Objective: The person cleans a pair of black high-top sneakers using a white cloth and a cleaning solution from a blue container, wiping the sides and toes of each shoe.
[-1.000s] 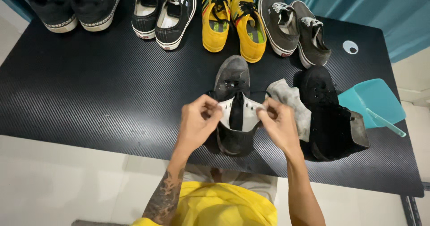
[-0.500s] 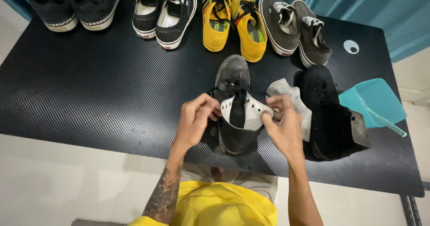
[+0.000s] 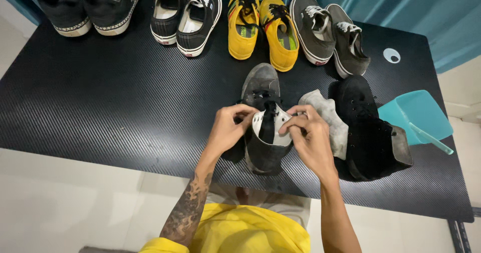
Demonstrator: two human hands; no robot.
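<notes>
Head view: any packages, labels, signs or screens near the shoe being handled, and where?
No packages, signs or screens.
Round sticker: white disc, far right of the black table, beyond the teal container.
Insole labels: green patches inside the yellow shoes, back row.
Side tag: small red patch on the black-and-white sneaker's sole edge.

Both hands work at the collar of a dusty black high-top [image 3: 264, 127] standing near the bench [image 3: 100, 102] edge. The left hand [image 3: 228, 127] pinches its left flap, the right hand [image 3: 308, 135] its right flap (white lining showing between). Just right lie a grey cloth [image 3: 328, 117], another black high-top [image 3: 368, 132] and a teal tub [image 3: 418, 112]. Four pairs line the far edge, the yellow pair [image 3: 263, 25] among them.
</notes>
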